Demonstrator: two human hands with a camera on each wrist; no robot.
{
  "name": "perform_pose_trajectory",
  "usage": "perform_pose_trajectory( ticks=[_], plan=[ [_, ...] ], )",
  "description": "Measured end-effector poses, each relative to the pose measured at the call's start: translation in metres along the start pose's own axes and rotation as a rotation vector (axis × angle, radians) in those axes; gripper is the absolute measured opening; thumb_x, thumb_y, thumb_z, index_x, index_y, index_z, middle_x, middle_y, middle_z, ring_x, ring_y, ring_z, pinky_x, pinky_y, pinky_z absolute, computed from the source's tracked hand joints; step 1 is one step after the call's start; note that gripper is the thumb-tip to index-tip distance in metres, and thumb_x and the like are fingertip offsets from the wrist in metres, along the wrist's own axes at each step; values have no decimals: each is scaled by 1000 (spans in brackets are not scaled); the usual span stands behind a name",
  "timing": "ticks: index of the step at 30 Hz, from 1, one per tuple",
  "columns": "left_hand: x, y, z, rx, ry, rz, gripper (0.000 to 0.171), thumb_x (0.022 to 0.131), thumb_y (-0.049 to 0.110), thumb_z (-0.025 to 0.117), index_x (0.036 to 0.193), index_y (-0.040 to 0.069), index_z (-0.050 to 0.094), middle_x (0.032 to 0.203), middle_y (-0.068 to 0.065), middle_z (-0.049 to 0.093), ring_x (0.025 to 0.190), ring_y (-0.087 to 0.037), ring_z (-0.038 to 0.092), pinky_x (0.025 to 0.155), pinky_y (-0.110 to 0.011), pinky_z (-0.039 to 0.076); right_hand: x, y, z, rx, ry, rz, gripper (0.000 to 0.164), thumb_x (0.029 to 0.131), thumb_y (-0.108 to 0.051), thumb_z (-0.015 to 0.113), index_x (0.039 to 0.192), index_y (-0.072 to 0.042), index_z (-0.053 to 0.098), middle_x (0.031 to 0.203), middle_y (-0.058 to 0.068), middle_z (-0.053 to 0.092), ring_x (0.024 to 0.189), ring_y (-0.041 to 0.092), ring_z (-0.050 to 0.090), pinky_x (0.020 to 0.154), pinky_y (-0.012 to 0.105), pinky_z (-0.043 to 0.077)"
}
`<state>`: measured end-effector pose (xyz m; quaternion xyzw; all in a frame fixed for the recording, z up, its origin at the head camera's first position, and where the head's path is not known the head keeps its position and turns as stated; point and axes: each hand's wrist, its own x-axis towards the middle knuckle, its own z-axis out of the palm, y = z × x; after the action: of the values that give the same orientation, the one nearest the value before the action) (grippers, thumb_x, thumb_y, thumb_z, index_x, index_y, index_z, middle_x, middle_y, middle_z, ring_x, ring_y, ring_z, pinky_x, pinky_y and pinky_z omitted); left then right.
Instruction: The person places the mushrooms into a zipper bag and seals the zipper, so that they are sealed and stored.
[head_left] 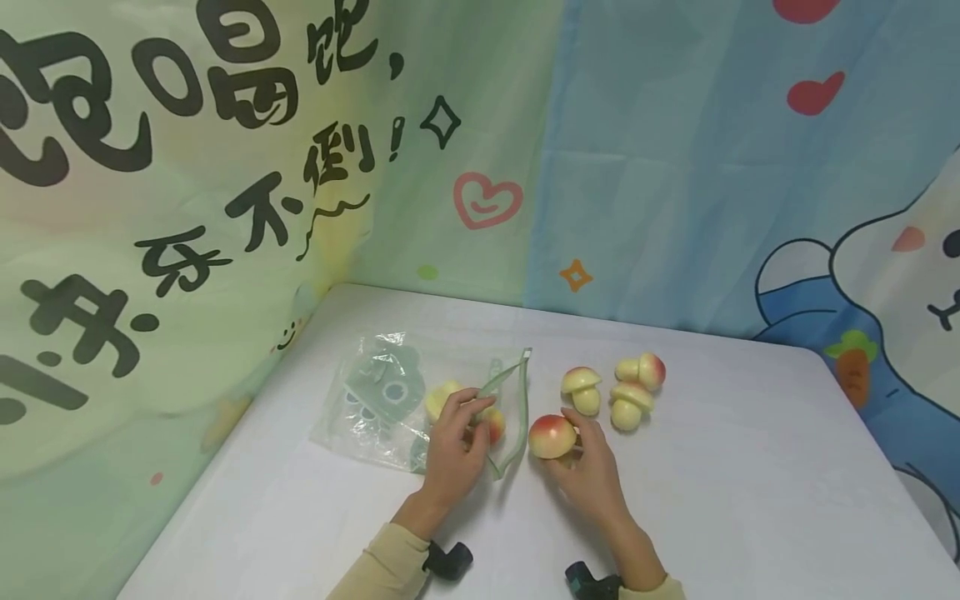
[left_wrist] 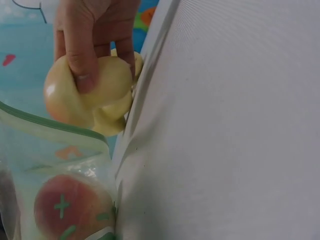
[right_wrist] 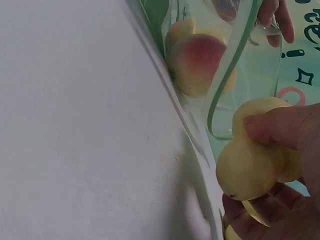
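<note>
My left hand (head_left: pixel 456 442) grips the upper side of a clear zip bag (head_left: pixel 382 396) near its mouth, which gapes to the right with a green zip strip. Inside the bag lie toy mushrooms, one yellow (head_left: pixel 439 402) and one with a red-and-yellow cap (right_wrist: pixel 197 62). Just right of the mouth, my right hand (head_left: pixel 594 473) holds another toy mushroom (head_left: pixel 552 437), its red-topped cap facing the bag. The thumb lies across its pale yellow body (right_wrist: pixel 250 167) in the right wrist view. From the left wrist view, this mushroom (left_wrist: pixel 67 97) appears beyond the green strip.
Behind the right hand, three more toy mushrooms lie on the white table (head_left: pixel 750 483): one alone (head_left: pixel 582 388) and two close together, a front one (head_left: pixel 630 406) and a back one (head_left: pixel 643 369). Printed cloth (head_left: pixel 645 167) hangs along the table's back and left edges.
</note>
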<state>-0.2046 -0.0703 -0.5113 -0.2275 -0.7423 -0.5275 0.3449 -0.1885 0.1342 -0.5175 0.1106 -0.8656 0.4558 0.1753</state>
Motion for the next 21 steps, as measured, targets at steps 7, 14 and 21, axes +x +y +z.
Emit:
perform_pose_trajectory(
  ticks=[7,14,21],
  plan=[
    [-3,-4,-1,12,-10,9,38,79,-12,58,112,1,68,114,-15,60,71,-17,59,57,-14,49,2,-4,15,95,14,9,67,69,4,83,129,0,53,124,16,61,98,28,66,79,39,57],
    [-1,-3,0,16,-25,5,38,79,-13,58,113,1,68,115,-14,60,71,-15,58,58,-12,48,8,-8,25,54,16,-14,64,70,3,82,127,-1,55,126,16,62,97,29,67,77,42,56],
    [0,-1,0,2,-17,17,39,79,-13,60,114,3,68,115,-15,60,63,-12,54,56,-10,45,16,-11,35,12,25,-63,60,69,-2,84,123,-2,59,116,13,67,89,26,67,72,37,56]
  ],
)
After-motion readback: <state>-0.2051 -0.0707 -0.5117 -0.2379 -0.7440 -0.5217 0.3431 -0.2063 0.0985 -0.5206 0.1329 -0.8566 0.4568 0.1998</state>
